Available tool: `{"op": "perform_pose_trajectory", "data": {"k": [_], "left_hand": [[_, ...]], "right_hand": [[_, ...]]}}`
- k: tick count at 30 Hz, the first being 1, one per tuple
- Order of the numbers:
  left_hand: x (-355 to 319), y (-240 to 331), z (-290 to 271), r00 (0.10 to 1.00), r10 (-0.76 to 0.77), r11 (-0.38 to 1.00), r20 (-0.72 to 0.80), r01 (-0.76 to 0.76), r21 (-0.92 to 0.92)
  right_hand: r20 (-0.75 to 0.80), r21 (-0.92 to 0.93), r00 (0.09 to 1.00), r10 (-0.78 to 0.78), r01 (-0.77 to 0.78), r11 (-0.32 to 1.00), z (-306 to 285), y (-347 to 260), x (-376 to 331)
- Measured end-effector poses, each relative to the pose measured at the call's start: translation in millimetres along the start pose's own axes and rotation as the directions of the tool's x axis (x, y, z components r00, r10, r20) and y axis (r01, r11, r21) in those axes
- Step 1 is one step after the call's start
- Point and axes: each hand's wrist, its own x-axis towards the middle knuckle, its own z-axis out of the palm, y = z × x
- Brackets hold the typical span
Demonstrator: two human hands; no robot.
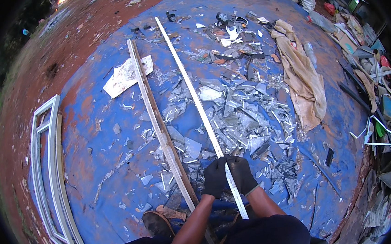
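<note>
A long, thin white strip [188,83] runs from the far part of the blue tarp back toward my lap. My left hand [215,178], in a dark glove, closes on the strip's left side near its close end. Beside it my right hand [243,175], also gloved, grips the same strip from the right, the two hands nearly touching. To the left lies a brown and grey long bar [156,125], which passes under my left forearm. Broken glass-like shards [244,123] are heaped on the tarp just beyond my hands.
White window-like frames [38,166] lie at the left edge of the blue tarp [98,175]. A tan cloth [300,86] is crumpled on the right, near piled scrap [374,62]. A white sheet piece [125,77] sits farther off. My shoe [157,223] is beside shards.
</note>
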Motion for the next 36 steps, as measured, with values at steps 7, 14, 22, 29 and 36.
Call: {"op": "perform_pose_trajectory", "data": {"k": [7, 14, 22, 29, 36], "left_hand": [[-9.0, -17.5, 8.2, 1.0, -0.007, 0.961, 0.013, 0.01, -0.275], [-21.5, -34.4, 14.3, 0.946, -0.272, 0.932, -0.177, 0.213, -0.293], [-42.3, -17.5, 27.4, 0.981, -0.059, 0.984, -0.187, 0.025, -0.178], [-29.2, -9.8, 13.1, 0.857, -0.476, 0.693, 0.197, 0.503, -0.516], [-21.3, 10.1, -3.7, 0.914, -0.39, 0.82, 0.108, 0.398, -0.41]], "right_hand": [[0.076, 0.46, 0.993, 0.089, -0.114, 0.88, 7.5, -8.6, -22.3], [-0.073, 0.132, 0.991, 0.114, -0.104, 0.986, 16.8, -31.1, -32.6], [-0.171, -0.28, 0.962, -0.212, 0.159, 0.947, 18.0, -26.3, -22.1], [0.068, -0.451, 0.95, -0.304, 0.301, 0.84, 4.4, -39.8, 2.9], [0.193, -0.008, 0.939, -0.284, 0.291, 0.957, 16.7, -40.4, 4.5]]}}
